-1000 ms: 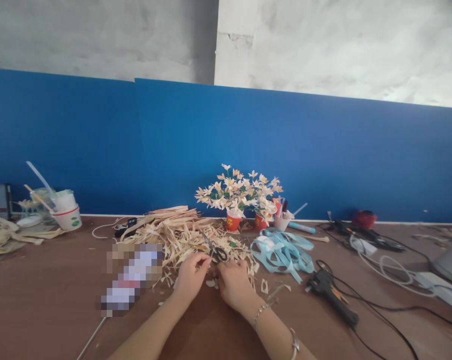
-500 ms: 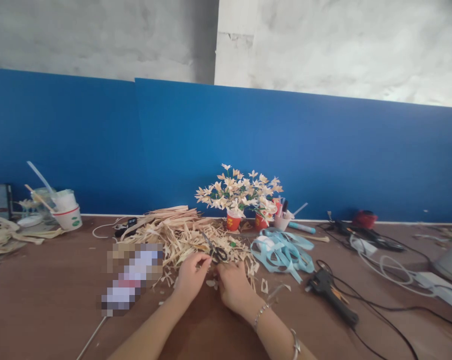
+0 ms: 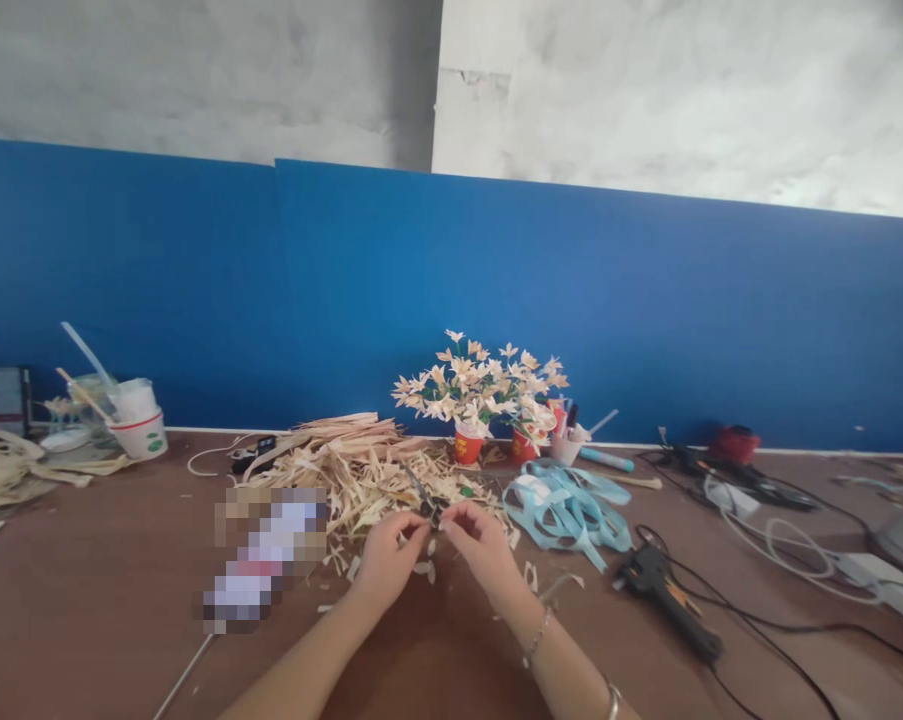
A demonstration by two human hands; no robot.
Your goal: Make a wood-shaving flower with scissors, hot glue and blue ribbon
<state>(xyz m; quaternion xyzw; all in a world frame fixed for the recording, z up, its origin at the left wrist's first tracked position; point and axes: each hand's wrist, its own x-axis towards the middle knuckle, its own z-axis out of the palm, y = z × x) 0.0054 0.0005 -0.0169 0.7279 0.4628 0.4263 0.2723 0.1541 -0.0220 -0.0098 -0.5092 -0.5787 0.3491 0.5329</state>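
My left hand [image 3: 392, 560] is closed in a pinch, thumb against fingertips. Opposite it, my right hand [image 3: 484, 552] pinches too, and the two sets of fingertips almost meet. Whatever lies between them is too small to make out. Just behind the fingertips, black-handled scissors [image 3: 419, 487] rest on a heap of pale dried husk strips [image 3: 361, 470], their handles partly hidden by my fingers. Small cream petal-shaped pieces [image 3: 425, 570] lie on the table below my hands.
Cream artificial flowers [image 3: 470, 385] stand in red cups [image 3: 467, 447] at the back. Light-blue ribbon [image 3: 571, 510] lies right of the heap, with a black glue gun [image 3: 668, 605] and its cables beyond. A blurred-out object [image 3: 252, 565] lies left. White cup [image 3: 140, 435] holds sticks.
My right hand has risen from the table and turned, bringing its pinched fingertips up to those of my left hand. The left hand has moved slightly right.
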